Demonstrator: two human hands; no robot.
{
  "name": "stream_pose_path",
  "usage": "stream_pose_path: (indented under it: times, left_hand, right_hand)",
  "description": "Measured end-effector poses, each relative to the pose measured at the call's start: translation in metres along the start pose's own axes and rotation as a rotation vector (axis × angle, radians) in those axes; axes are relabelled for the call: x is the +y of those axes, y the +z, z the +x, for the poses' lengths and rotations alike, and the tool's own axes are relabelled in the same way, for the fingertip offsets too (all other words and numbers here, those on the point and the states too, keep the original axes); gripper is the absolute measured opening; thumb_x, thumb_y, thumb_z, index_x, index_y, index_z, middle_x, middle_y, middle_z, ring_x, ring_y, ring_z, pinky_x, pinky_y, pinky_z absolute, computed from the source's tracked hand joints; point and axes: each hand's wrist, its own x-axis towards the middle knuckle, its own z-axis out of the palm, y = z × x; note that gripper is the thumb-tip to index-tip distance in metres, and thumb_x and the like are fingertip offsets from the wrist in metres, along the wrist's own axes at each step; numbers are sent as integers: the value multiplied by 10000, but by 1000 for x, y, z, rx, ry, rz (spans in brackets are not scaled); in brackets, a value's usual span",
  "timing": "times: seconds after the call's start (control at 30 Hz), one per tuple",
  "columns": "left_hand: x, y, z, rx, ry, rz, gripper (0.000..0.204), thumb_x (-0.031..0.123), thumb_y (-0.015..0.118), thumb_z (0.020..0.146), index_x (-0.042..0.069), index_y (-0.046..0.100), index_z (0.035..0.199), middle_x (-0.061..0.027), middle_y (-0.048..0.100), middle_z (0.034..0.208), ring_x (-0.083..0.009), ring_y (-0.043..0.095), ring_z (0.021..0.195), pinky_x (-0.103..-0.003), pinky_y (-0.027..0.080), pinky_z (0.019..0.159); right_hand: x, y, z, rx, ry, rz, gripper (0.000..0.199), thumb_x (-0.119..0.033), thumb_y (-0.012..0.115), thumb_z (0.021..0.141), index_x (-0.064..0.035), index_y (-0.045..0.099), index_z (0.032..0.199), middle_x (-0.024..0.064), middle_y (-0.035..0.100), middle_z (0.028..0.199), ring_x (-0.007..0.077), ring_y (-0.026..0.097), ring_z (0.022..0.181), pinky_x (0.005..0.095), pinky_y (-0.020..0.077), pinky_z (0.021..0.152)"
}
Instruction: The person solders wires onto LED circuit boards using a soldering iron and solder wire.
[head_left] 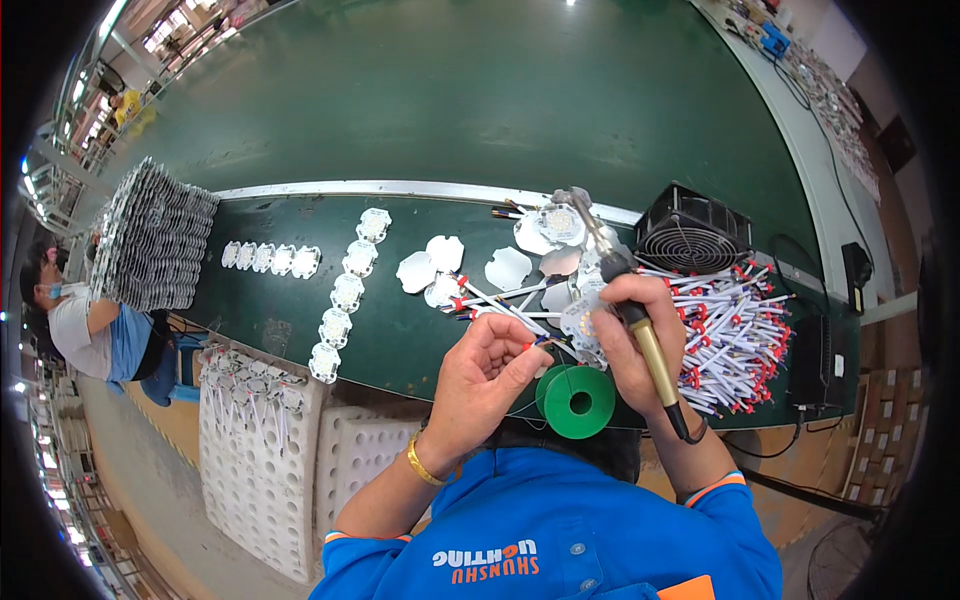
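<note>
My right hand (640, 340) is closed round a soldering iron (655, 368) with a gold handle and black grip. Its metal tip points up and away, over white round circuit boards. Near that hand's fingertips lies a circuit board (578, 322); whether they touch it, I cannot tell. My left hand (485, 372) pinches a thin wire lead (540, 342), coloured red and blue at its end. A green spool (578, 402) of thin wire sits between my wrists at the bench edge. White cables (500, 303) with red parts lie just beyond my left fingers.
Beyond the iron stands a black fan (693, 230). A heap of white cables (735, 340) covers the right side. Boards lie in a column (346, 293) and a row (272, 258) at left, beside a tall board stack (155, 240). Another person (100, 325) sits at far left.
</note>
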Motion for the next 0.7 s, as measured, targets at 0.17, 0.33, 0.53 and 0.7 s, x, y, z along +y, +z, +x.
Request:
stream_pose_path:
  times: [0.17, 0.33, 0.53, 0.7]
  left_hand:
    - [6, -1, -12, 36, -43, 76, 126, 71, 572, 875, 19, 541, 986, -32, 628, 824, -18, 481, 673, -162, 365, 590]
    - [10, -1, -13, 60, -38, 191, 94, 79, 579, 868, 2, 618, 905, -14, 632, 748, -5, 450, 616, -155, 342, 547]
    - [10, -4, -15, 61, -66, 248, 92, 81, 597, 857, 9, 634, 900, -10, 640, 721, 5, 449, 570, -148, 335, 514]
    - [12, -4, -16, 41, -142, 143, 103, 70, 605, 844, 14, 630, 927, -10, 639, 712, 9, 470, 583, -141, 343, 520]
  right_hand:
    - [-5, 6, 7, -88, 22, 17, 211, 6, 615, 772, -46, 556, 967, 82, 579, 735, 173, 576, 613, 275, 450, 567]
    - [-5, 10, 13, -217, -95, 122, 260, 36, 622, 725, -43, 559, 964, 95, 610, 791, 208, 623, 674, 289, 491, 605]
    - [-3, 12, 14, -252, -147, 119, 281, 47, 626, 701, -45, 563, 959, 94, 611, 792, 216, 624, 669, 292, 495, 594]
    - [2, 12, 9, -247, -155, 162, 257, 41, 633, 709, -47, 572, 943, 91, 605, 775, 215, 618, 656, 291, 488, 575]
